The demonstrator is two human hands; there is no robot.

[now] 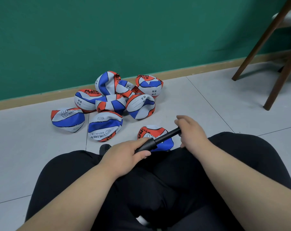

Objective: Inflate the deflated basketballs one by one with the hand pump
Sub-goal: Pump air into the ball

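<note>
A black hand pump (159,139) lies slanted across my lap. My left hand (126,155) grips its thick barrel at the lower end. My right hand (190,130) holds the thin upper end, fingers curled round it. Under the pump, one deflated red, white and blue basketball (149,130) lies on the floor just past my knees, partly hidden by the pump and my hands. Several more deflated basketballs (108,104) sit in a heap near the wall.
Grey floor tiles (208,100) run to a tan skirting board below a green wall (108,39). Dark wooden chair legs (278,77) stand at the far right. My black trousers (158,189) fill the foreground.
</note>
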